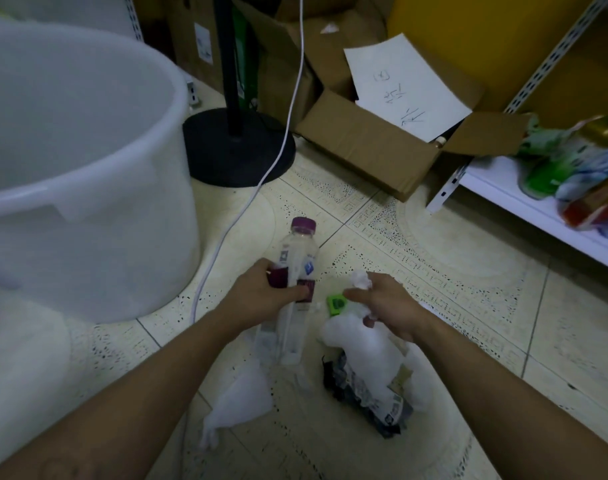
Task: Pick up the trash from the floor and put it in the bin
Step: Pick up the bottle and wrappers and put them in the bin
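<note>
Pale patterned floor tiles (434, 258) fill the view, with a big white bin (87, 188) standing at the left and an open cardboard box (375, 147) with a sheet of paper (404, 86) behind. Left hand (261, 296) is closed around a clear plastic bottle (297, 268) with a purple cap, its fingers wrapped over the label, and the bottle points away from the person. Right hand (387, 306) pinches a crumpled white tissue (359, 282), and a larger white tissue (361, 348) hangs below it over a dark wrapper (364, 396) on the floor. One small green piece (335, 302) lies between the hands. Another white tissue (236, 400) lies on the tiles near the left forearm.
</note>
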The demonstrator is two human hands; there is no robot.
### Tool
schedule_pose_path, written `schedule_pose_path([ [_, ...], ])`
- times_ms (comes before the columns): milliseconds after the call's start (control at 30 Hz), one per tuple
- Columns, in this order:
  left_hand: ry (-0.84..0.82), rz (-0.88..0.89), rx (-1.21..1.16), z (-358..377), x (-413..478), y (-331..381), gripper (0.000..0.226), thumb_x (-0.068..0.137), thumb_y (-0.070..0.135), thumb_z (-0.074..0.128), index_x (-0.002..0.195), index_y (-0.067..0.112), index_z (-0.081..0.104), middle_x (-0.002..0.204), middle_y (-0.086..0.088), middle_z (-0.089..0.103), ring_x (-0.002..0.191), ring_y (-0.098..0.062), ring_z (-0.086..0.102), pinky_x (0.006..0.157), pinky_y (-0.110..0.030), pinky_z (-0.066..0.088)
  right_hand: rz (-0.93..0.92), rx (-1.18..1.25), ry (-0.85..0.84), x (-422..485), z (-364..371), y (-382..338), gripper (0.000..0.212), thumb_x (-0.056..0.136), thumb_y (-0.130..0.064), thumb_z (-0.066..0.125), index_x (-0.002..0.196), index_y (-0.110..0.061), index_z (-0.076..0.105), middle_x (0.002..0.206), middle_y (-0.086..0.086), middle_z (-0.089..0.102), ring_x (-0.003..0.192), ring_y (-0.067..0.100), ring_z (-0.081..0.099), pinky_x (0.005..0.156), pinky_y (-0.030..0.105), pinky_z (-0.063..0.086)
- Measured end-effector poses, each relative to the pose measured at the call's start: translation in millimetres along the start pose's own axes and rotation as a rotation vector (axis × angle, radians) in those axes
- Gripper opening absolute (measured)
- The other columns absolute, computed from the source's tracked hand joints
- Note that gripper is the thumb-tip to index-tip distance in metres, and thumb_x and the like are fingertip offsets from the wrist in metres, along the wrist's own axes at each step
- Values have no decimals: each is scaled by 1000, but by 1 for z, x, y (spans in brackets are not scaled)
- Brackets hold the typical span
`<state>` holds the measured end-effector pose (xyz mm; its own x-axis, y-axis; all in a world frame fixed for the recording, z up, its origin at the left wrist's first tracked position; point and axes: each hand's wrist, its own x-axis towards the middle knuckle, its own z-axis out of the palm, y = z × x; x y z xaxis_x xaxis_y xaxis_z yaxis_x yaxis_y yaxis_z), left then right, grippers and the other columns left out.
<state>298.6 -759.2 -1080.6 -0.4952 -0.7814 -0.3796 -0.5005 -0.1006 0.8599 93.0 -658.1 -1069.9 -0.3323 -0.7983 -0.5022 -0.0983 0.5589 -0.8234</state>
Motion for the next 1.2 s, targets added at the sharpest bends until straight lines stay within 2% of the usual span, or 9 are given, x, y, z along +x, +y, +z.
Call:
schedule_pose_path([
  [167,65,166,171,-33,2,72,55,61,52,80,102,26,54,91,9,62,80,-8,62,62,-26,50,-109,73,-46,-15,-15,-69,25,101,-14,39,122,-3,50,109,19,61,66,32,68,51,34,57],
  [333,155,315,260,-87,-1,146,56,56,59,77,98,31,53,85,12,60,74,-5,59,55,-22,42,-259,-238,129,-23,-15,-161,32,96,-35,40,83,-16,62,66,4,49,46,12,37,43,24,28],
  [433,219,376,301,-126,-6,176,54,59,63,72,98,32,53,85,12,62,74,-6,60,53,-21,43,-434,-383,168,-29,6,-216,46,95,-43,33,64,-18,57,58,-2,48,49,10,40,49,26,33],
  [567,321,405,382,-188,-15,195,52,63,65,70,99,32,50,84,13,59,75,-5,58,53,-21,42,-609,-551,173,-29,39,-278,36,101,-22,32,96,-2,62,78,11,61,63,9,56,51,14,43],
  [700,357,315,225,-249,-25,189,49,67,62,70,95,23,58,85,4,66,75,-12,64,50,-24,47,-619,-615,141,-12,80,-319,20,98,-16,35,103,-18,54,93,3,61,83,16,59,66,31,50],
  [833,406,238,70,-295,-36,173,64,49,71,69,84,18,70,79,-2,69,69,-17,65,47,-24,48,-676,-533,38,4,137,-331,21,96,-13,40,99,-21,58,97,-2,58,87,13,54,60,20,39],
  [900,507,190,184,-313,-36,157,64,51,70,69,86,16,71,74,-2,68,62,-17,61,48,-24,45,-684,-550,-19,10,163,-330,22,95,-22,47,115,-24,57,120,0,53,103,13,53,71,19,41],
  [1033,612,31,738,-325,-30,123,80,70,67,62,128,13,51,129,-14,57,116,-30,54,95,-42,47,-737,-889,-62,15,184,-313,78,85,-48,60,149,-36,17,153,2,24,137,27,32,111,45,34],
  [1200,572,421,862,-289,-33,129,71,77,60,59,137,26,42,139,-2,49,127,-23,42,105,-44,39,-764,-1112,32,12,150,-299,92,80,-54,63,150,-36,6,156,1,21,140,27,24,116,52,22],
])
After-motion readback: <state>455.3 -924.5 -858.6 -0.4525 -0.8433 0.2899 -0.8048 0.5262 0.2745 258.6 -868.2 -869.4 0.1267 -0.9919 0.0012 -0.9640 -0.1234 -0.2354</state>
